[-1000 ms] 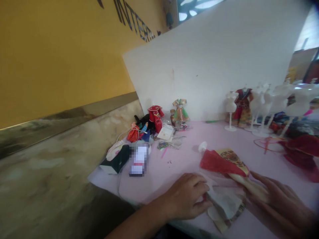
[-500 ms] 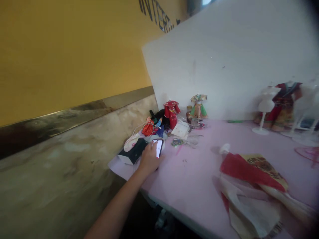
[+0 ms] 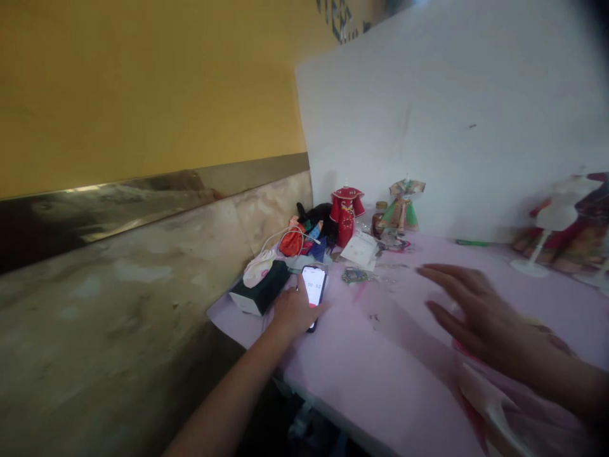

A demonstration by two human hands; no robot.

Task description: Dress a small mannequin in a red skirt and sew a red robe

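Observation:
My left hand rests on a phone with a lit white screen, lying near the left end of the pink table; its fingers curl around the phone's lower edge. My right hand hovers open above the table's middle, fingers stretched out and pointing left, holding nothing. Under and behind my right wrist lies a doll garment of red and cream cloth, partly hidden by the arm.
A dark box and a white pouch sit left of the phone. Small dressed mannequins and cloth scraps crowd the back corner by a white board. A white mannequin stands at right. A marble ledge runs along the left.
The view has swung left. My left hand left the garment and reached to the phone, where it now stays. My right hand has come into view, open over the table.

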